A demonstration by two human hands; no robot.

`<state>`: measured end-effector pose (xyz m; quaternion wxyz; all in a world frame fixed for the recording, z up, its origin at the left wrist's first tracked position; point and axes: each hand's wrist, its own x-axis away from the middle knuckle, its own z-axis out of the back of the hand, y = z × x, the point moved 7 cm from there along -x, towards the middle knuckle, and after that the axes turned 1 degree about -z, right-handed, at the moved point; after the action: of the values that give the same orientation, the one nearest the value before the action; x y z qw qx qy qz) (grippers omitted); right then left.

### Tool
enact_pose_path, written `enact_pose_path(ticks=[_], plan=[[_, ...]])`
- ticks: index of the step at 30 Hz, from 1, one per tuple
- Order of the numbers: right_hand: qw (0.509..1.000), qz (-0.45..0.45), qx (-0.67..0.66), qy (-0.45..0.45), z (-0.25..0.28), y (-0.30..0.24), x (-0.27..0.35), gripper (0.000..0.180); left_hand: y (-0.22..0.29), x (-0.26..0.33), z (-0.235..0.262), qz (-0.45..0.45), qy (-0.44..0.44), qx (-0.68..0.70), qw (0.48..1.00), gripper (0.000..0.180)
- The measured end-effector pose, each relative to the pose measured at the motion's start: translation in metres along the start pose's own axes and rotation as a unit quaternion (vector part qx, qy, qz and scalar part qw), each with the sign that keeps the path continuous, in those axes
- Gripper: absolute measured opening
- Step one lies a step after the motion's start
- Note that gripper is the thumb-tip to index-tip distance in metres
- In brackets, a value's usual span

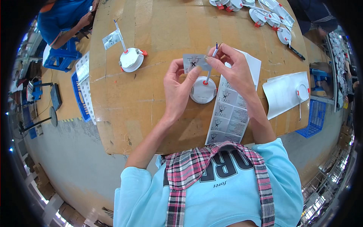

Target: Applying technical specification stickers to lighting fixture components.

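Between my two hands is a silver printed label (192,62) that lies against the white cable of a round white downlight (203,92). My left hand (177,89) pinches the label's left part between thumb and fingers. The fingers of my right hand (236,73) close on its right end together with the cable (208,75), whose blue-tipped wire end sticks up above them. The downlight rests on the table below, with a red piece where the cable enters. Under my right forearm lies a long sheet of silver labels (227,113), partly hidden by that hand.
At the left of the brown table (132,98) sits a downlight (131,59) with a label on its cable. Several more downlights (272,19) lie far right, near a black marker (297,52). White paper (281,92) carries another downlight (302,92). A person (62,22) sits far left.
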<state>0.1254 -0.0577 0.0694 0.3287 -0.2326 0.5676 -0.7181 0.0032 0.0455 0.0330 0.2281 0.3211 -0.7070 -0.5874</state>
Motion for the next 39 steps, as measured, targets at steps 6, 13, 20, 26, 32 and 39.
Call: enact_pose_path(ticks=[6,13,20,26,32,39], plan=[[1.000,0.019,0.011,-0.015,-0.001,-0.001,0.001,0.017,-0.008,-0.012,-0.001,0.067,-0.064,0.062,0.994,0.013],[0.999,0.031,-0.005,-0.028,-0.005,0.000,-0.001,0.017,-0.006,-0.019,0.007,0.010,-0.098,0.037,0.994,0.014],[0.998,0.028,-0.045,-0.033,-0.005,0.002,-0.001,0.016,-0.003,-0.024,0.007,0.028,-0.140,0.053,0.988,0.013],[0.998,0.012,-0.056,-0.027,-0.005,0.008,-0.001,0.015,-0.005,-0.023,0.009,0.024,-0.140,0.044,0.989,0.014],[0.998,0.011,-0.055,-0.029,-0.003,0.007,-0.002,0.014,0.001,-0.023,0.008,-0.009,-0.135,0.031,0.990,0.011],[0.964,0.181,0.195,0.004,0.008,-0.028,-0.004,0.017,0.006,-0.021,0.017,-0.026,-0.118,-0.030,0.992,0.014]])
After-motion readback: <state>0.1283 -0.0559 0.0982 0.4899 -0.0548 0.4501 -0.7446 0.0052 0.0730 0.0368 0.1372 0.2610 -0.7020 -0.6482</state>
